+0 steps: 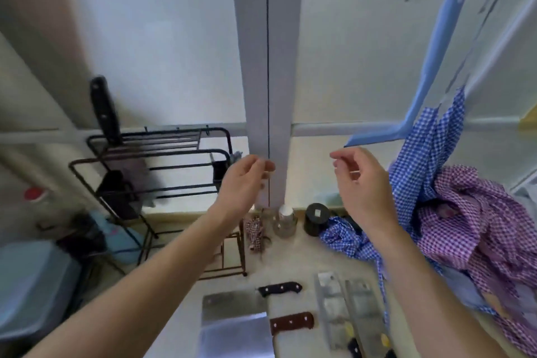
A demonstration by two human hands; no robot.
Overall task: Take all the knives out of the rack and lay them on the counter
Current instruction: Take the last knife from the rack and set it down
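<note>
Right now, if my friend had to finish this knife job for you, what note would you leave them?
Left hand: empty, fingers loosely curled, raised in the air.
Right hand: empty too, raised beside it.
On the pale counter: four knives lie side by side: black-handled steel cleaver, brown-handled steel cleaver, and two narrower steel cleavers.
Still in the black wire rack: one black-handled knife, standing handle up at its far left.
Left to do: pull that one out and lay it with the rest.

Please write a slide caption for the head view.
Empty hands raised; four knives on counter, one knife in rack.
</note>
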